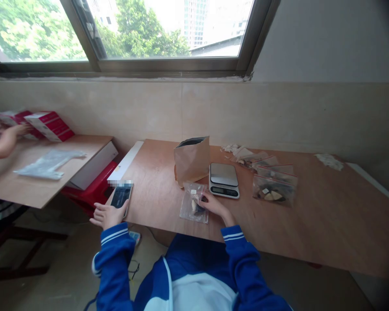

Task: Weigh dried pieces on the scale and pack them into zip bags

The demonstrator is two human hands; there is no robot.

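Observation:
My left hand (109,214) is open, its fingers spread at the table's front edge and its thumb over the lower part of a smartphone (121,198). A clear zip bag (187,208) lies flat near the front edge, with pale and dark pieces and a small white packet inside. My right hand (215,204) has its fingers curled and closed on the right side of that bag. Just behind the bag stands an open brown paper pouch (192,162). A digital kitchen scale (224,179) sits to the right of the pouch, with nothing on its plate.
Several filled zip bags (275,189) lie right of the scale, with pale scraps (235,151) behind. Another pale pile (329,161) is farther right. On the left table (84,157), a co-worker's hands (8,136) touch red-and-white boxes (50,126). A red stool (87,192) stands between the tables.

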